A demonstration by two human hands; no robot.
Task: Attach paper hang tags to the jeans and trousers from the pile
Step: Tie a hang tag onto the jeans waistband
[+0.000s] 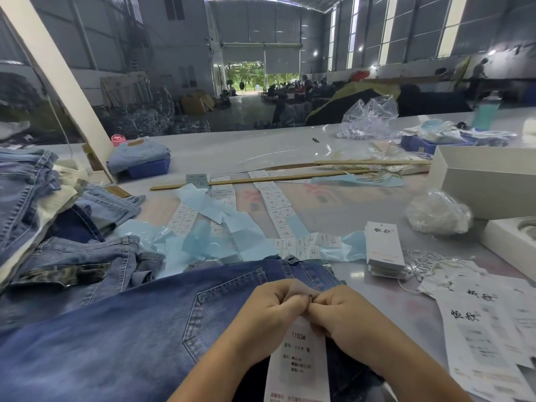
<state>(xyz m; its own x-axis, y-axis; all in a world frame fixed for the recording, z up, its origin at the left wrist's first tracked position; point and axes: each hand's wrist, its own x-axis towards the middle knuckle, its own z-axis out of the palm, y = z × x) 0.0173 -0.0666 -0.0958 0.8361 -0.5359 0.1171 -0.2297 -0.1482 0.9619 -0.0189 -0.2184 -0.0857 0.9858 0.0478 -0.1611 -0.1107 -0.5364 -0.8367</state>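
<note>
Dark blue jeans lie flat before me, back pocket up. Over them hangs a white paper hang tag printed "1103#". My left hand and my right hand meet at the tag's top edge, fingers curled, both pinching it; what sits between the fingertips is hidden. A pile of jeans and trousers rises at the left. A stack of hang tags stands at the right, with loose tags and white strings beside it.
Strips of white size stickers and blue backing paper cover the table's middle. Two wooden sticks lie across it. White boxes and plastic bags stand at the right. Folded jeans rest on a blue tray.
</note>
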